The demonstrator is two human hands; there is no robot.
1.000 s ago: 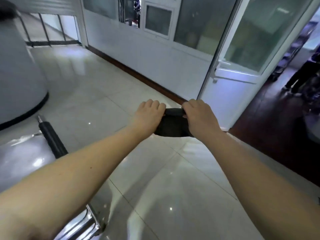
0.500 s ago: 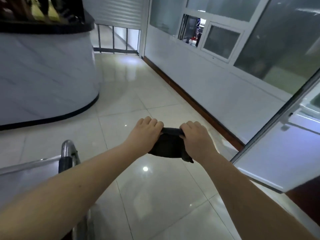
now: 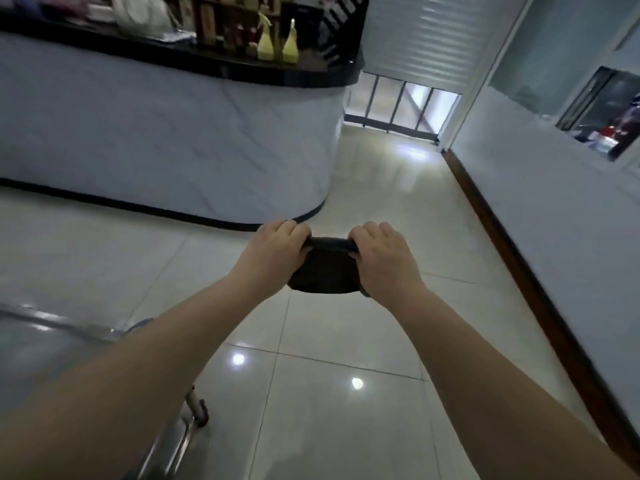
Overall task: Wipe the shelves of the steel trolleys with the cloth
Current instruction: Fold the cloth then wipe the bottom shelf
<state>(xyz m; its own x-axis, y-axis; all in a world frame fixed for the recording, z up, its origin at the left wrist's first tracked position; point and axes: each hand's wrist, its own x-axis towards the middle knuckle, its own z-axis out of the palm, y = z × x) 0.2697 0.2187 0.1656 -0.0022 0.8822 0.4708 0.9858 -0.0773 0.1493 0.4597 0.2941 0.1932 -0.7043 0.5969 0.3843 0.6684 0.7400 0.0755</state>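
Above the tiled floor (image 3: 346, 427), both arms outstretched, left hand (image 3: 277, 252) and right hand (image 3: 381, 258) each grip curled round the dark cloth (image 3: 325, 268)

A single wide-angle camera worn on the person's head looks forward and down along two bare forearms. They rise from the bottom corners to the left hand (image 3: 277, 252) and right hand (image 3: 382, 258), which grip a dark cloth (image 3: 323, 268) near the middle of the frame. The tiled floor (image 3: 346, 410) fills the near ground, and a steel trolley (image 3: 52, 358) cuts in close at lower left. Farther off, a curved counter (image 3: 173, 133) stands at upper left, and a white wall (image 3: 554, 220) runs along the right toward a shutter (image 3: 415, 39).
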